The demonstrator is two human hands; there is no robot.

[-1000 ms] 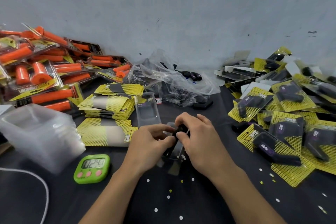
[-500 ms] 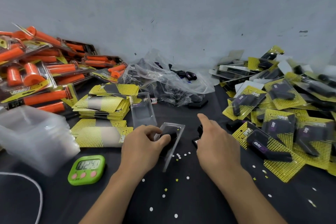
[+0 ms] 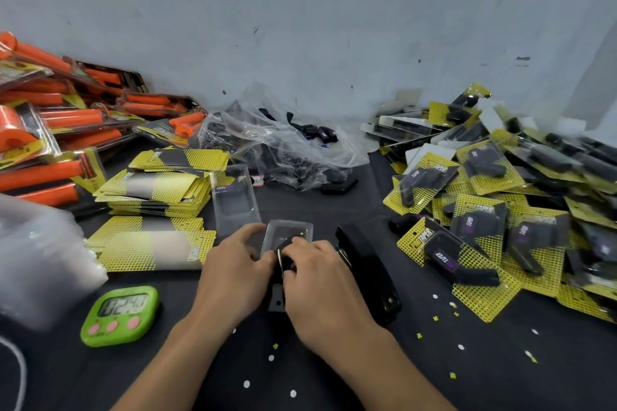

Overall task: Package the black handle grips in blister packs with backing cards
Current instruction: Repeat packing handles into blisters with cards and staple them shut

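A dark table (image 3: 334,377) meets a grey wall (image 3: 334,27); at its centre lies a clear blister (image 3: 289,231), a black grip (image 3: 284,245) at its near end. The left hand (image 3: 233,274) holds the blister's edge; the right hand (image 3: 320,290) pinches the grip.

Cards (image 3: 160,190) lie left on the table (image 3: 500,377), the timer (image 3: 120,315) before them. The bag (image 3: 277,150) lies behind, the packs (image 3: 500,210) at right.
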